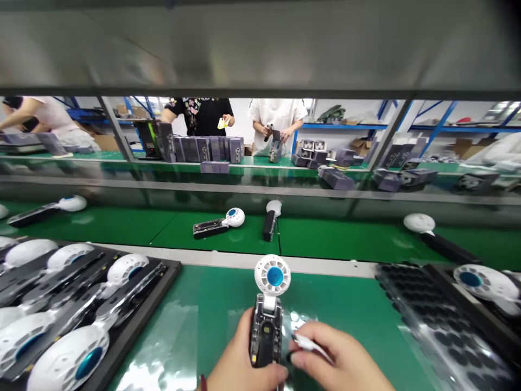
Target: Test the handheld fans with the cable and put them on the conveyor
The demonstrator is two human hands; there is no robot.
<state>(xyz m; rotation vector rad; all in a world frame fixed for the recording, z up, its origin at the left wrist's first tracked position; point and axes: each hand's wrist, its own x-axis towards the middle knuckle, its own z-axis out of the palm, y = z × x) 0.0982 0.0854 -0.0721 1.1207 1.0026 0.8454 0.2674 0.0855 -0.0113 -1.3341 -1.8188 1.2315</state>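
Note:
My left hand [240, 358] is wrapped round the black body of a handheld fan [266, 326], thumb across its lower front. The fan stands upright toward me; its round white head has a blue centre, and a yellowish part shows in the black body. Just right of the body, my right hand [329, 353] pinches a slim white piece [311, 345] between thumb and fingers. A dark bit shows near the fingertips, and the exact kind of the white piece cannot be made out. Clear plastic film [163, 342] lies on the green work surface [345, 304].
At left, a black tray [154, 293] holds several similar fans. On the right lies a sheet of black round pads [451, 336] beside another fan [484, 282]. Fans lie along the green conveyor belt [325, 233]. Across it, people work among grey-purple boxes [191, 149]. A shelf [260, 49] hangs overhead.

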